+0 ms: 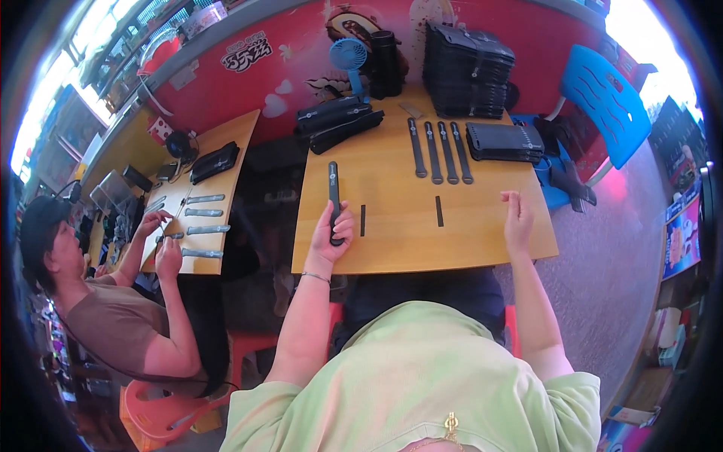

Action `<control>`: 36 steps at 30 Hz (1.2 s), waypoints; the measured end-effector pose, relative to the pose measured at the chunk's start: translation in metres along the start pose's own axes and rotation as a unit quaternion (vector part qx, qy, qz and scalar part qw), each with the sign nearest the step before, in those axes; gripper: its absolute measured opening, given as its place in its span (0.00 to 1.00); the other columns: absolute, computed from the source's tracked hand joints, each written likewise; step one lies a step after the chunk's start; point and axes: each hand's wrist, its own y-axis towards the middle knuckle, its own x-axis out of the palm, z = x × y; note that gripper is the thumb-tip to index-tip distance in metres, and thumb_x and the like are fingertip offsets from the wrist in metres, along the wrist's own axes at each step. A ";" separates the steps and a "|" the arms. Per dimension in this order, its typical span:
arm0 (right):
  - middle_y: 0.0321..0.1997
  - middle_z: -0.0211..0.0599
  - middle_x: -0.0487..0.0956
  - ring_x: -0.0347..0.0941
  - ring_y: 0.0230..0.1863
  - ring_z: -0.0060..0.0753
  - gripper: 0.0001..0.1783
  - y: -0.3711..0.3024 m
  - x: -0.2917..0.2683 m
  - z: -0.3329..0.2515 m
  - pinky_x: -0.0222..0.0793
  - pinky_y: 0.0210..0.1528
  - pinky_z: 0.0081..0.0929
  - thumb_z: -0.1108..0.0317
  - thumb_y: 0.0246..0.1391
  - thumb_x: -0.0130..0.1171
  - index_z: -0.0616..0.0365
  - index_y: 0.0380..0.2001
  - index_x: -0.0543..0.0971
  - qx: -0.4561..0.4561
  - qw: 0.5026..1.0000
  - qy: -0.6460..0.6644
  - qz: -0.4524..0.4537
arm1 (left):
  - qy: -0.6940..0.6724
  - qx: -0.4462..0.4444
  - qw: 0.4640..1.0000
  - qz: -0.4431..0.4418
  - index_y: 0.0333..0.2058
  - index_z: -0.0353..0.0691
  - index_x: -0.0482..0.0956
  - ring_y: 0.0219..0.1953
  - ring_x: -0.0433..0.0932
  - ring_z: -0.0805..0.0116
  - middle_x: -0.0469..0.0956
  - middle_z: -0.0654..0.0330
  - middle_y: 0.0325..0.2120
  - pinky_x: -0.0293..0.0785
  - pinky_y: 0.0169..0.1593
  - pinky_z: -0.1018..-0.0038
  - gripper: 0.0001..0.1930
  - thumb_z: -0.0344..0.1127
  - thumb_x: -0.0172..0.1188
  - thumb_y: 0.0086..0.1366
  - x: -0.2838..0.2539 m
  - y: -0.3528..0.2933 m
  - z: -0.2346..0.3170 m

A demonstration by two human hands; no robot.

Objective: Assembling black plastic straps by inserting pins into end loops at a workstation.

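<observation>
Head view: a dark strap (334,181) in the left hand (334,226), the work apparently partway along.
The left hand is clamped round the strap's lower part, over the counter (399,252); the right hand (518,222) is well apart, near the counter's right side, its fingers curled, whether on anything I cannot tell. Farther off, four similar straps (434,154) lie in a row, seemingly finished; two short black strips (439,212) between the hands look unused.

Left hand (336,228) in a closed grip, right hand (518,220) with fingers (512,199) curled, two forearms (305,305) extended forward, well apart
</observation>
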 end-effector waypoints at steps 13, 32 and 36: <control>0.23 0.35 0.78 0.75 0.27 0.26 0.15 -0.003 0.003 0.007 0.67 0.31 0.24 0.61 0.61 0.50 0.63 0.31 0.78 0.053 0.994 -0.061 -0.076 | 0.005 -0.007 1.000 0.019 0.39 0.35 0.69 0.18 0.56 0.80 0.55 0.68 0.18 0.53 0.17 0.86 0.15 0.44 0.50 0.67 0.001 0.002 0.000; 0.19 0.34 0.77 0.74 0.24 0.22 0.16 -0.001 0.001 0.006 0.65 0.27 0.21 0.61 0.61 0.50 0.63 0.30 0.78 0.065 0.997 -0.018 -0.043 | 0.025 -0.015 0.999 0.015 0.35 0.37 0.69 0.17 0.56 0.80 0.55 0.67 0.18 0.52 0.17 0.86 0.13 0.43 0.48 0.69 0.001 0.004 -0.001; 0.19 0.34 0.76 0.73 0.24 0.22 0.16 -0.001 0.002 0.006 0.65 0.27 0.21 0.60 0.61 0.50 0.62 0.30 0.78 0.059 0.998 -0.012 -0.033 | 0.030 -0.009 0.999 0.027 0.35 0.37 0.69 0.17 0.56 0.80 0.56 0.68 0.18 0.52 0.16 0.86 0.12 0.41 0.47 0.69 0.002 0.005 -0.002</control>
